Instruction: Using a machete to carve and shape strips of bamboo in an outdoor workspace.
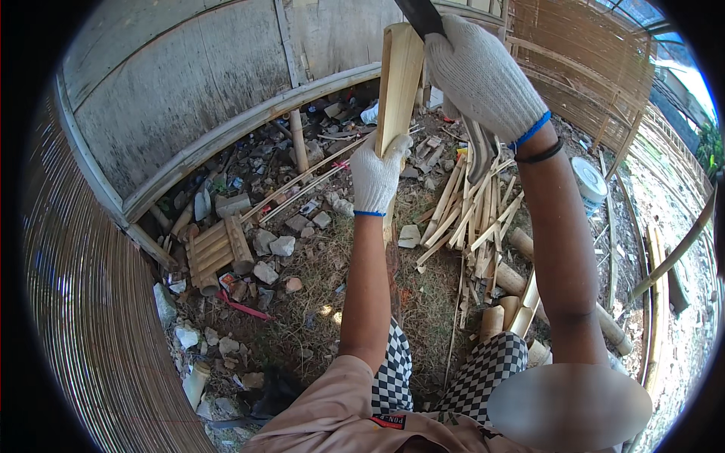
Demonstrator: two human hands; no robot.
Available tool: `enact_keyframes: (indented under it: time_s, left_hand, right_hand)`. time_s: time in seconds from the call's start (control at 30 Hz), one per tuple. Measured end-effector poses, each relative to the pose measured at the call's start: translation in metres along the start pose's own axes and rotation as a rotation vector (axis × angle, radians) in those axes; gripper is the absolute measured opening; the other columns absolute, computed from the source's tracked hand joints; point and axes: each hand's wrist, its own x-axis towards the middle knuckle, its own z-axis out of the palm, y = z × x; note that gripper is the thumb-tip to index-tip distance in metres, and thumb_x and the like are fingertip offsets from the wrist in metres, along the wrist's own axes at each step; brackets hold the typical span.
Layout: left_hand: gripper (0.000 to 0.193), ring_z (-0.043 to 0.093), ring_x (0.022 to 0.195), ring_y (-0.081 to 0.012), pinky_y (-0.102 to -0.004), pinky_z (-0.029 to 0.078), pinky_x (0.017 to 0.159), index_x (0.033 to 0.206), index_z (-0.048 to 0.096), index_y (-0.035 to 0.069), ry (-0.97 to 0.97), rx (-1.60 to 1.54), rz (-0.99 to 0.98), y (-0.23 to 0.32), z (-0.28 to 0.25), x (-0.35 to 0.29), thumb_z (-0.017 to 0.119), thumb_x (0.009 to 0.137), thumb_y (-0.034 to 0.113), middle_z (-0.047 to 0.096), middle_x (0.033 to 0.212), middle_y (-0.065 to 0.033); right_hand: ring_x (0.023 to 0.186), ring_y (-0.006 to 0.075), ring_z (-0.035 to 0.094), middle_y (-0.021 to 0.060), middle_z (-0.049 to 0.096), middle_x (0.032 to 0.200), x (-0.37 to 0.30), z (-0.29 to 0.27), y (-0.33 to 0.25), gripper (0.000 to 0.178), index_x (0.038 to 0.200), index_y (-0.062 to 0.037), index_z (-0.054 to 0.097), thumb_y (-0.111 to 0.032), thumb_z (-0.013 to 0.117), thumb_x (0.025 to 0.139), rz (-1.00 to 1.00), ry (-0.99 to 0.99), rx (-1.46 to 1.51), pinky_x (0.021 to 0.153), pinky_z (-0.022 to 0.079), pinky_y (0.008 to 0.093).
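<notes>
My left hand [380,174], in a white knitted glove with a blue cuff, is closed round the lower part of an upright split bamboo piece [399,87]. The bamboo's pale hollow side shows. My right hand [483,79], in a matching glove, is raised beside the bamboo's top and closed on a dark, broad-bladed knife [420,16]. The blade slants up and left out of the picture. Beneath this hand shows a curved grey-brown piece [480,155]; I cannot tell whether it belongs to the knife.
Split bamboo strips [476,208] lie piled at the right, with cut bamboo sections [510,279] nearer me. A white bucket [589,180] stands farther right. Stones and rubble [282,246] cover the left ground beside a small bamboo rack [215,253]. A grey wall [189,83] rises behind.
</notes>
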Motion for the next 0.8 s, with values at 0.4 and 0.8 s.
enact_keyframes:
  time_s: [0.4,0.8]
  left_hand:
    - [0.04,0.071,0.09,-0.0189,-0.0346,0.055,0.081,0.116,0.073,0.003,-0.218,0.302,-0.307,-0.104,-0.049,-0.036,0.084,0.085,0.026,0.076,0.102,-0.0118]
    - [0.027,0.071,0.087,-0.0145,-0.0321,0.055,0.078,0.109,0.076,0.001,-0.188,0.21,-0.214,-0.081,-0.044,-0.051,0.08,0.089,0.019,0.077,0.097,-0.0075]
  right_hand:
    - [0.059,0.025,0.069,0.0119,0.065,0.066,0.018,-0.014,-0.031,0.03,0.107,0.0,0.062,-0.027,0.049,0.104,0.48,-0.166,0.2,0.055,0.058,0.0378]
    - [0.071,0.0423,0.072,0.0241,0.068,0.07,0.0,0.026,-0.082,0.025,0.105,0.0047,0.053,-0.015,0.059,0.091,0.465,0.143,-0.134,0.062,0.057,0.0509]
